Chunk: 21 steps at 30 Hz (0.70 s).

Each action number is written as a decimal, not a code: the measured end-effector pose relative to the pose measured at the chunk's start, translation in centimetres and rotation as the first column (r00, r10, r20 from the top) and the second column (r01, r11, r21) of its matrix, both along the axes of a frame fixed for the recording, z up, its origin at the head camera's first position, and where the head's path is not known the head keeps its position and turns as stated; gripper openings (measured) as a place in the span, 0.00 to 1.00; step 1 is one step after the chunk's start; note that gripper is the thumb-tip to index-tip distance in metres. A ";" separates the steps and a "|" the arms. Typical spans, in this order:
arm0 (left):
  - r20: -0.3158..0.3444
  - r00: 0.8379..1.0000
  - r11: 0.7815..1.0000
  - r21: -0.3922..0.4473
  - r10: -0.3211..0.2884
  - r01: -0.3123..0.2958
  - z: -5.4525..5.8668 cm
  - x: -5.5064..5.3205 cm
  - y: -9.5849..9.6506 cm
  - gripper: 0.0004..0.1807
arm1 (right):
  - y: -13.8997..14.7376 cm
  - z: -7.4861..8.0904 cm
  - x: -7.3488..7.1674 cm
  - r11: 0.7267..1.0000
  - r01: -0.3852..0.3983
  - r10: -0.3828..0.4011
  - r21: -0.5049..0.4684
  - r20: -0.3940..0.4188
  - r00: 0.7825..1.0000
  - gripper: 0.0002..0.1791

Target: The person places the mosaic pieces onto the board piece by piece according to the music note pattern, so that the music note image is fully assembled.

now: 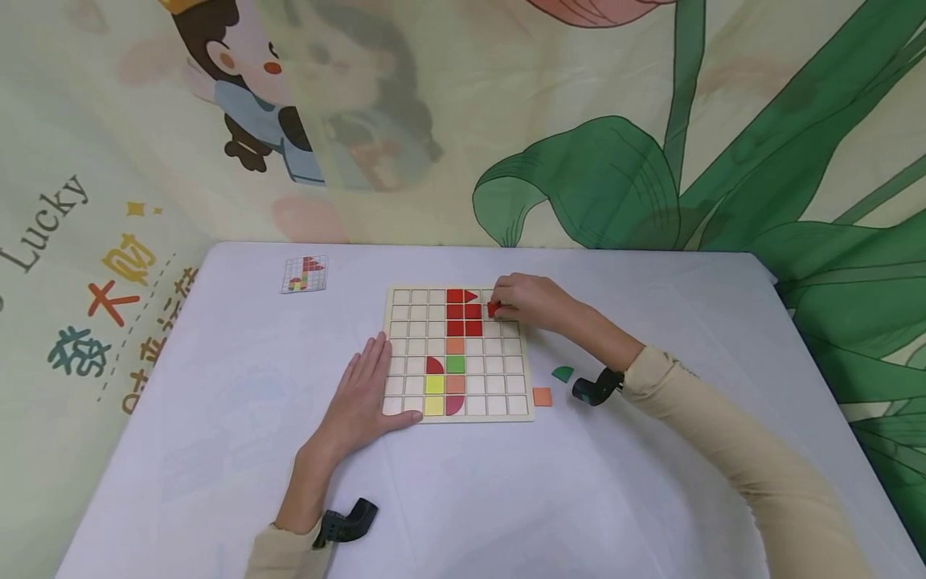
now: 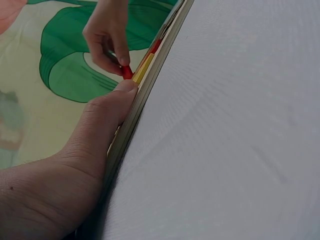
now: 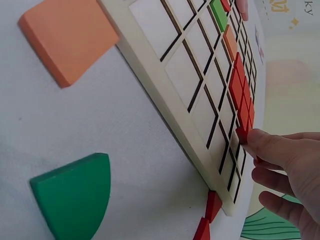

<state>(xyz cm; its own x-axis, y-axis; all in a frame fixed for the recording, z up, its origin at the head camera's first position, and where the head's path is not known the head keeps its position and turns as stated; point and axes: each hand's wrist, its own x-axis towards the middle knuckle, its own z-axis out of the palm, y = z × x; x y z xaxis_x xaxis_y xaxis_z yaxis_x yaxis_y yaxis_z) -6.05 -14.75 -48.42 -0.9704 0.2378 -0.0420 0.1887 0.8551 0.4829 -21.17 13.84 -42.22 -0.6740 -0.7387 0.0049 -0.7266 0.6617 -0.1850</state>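
Grid board [image 1: 499, 386]; orange square [image 1: 542, 397], green piece [image 1: 562, 374] nearby.

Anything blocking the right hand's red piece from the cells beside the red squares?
Nothing visible. The right hand pinches the red piece at the board, beside the placed red squares. The left hand is at the opposite edge; the loose green piece and orange square lie off the board.

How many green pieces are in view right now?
2: a green square on the board, and a green quarter-circle on the table, right of the board. Others may be hidden behind the right arm.
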 end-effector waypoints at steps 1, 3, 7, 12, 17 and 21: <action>-0.003 1.000 1.000 -0.001 -0.001 0.001 0.0 0.0 0.0 0.64 | 0.0 0.0 0.0 1.000 0.003 -0.003 0.007 0.002 1.000 0.10; -0.011 1.000 1.000 -0.001 -0.003 0.003 0.0 0.0 0.0 0.64 | 0.0 -0.2 0.0 1.000 0.009 -0.009 0.020 0.005 1.000 0.10; -0.010 1.000 1.000 -0.009 -0.004 0.004 0.0 0.0 0.0 0.65 | 0.1 -0.4 0.0 0.999 0.018 -0.018 0.028 0.013 1.000 0.11; -0.010 1.000 1.000 -0.012 -0.004 0.004 0.0 0.0 0.0 0.65 | 0.1 -0.4 0.1 0.999 0.029 -0.030 0.029 0.015 0.999 0.11; -0.011 1.000 1.000 -0.014 -0.003 0.003 0.1 0.0 0.1 0.64 | 0.1 -0.4 0.1 0.999 0.029 -0.029 0.033 0.012 0.999 0.12; -0.004 1.000 1.000 -0.012 -0.001 0.001 0.1 0.0 0.2 0.64 | 0.2 -0.4 0.1 0.999 0.024 -0.024 0.035 0.006 1.000 0.11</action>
<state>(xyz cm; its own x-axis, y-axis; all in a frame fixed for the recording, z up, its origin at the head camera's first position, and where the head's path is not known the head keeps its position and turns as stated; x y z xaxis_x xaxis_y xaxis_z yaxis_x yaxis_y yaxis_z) -6.04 -14.60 -48.35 -0.9703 0.2384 -0.0408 0.1917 0.8607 0.4716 -21.04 14.05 -42.65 -0.6915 -0.7220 -0.0248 -0.7093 0.6850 -0.1660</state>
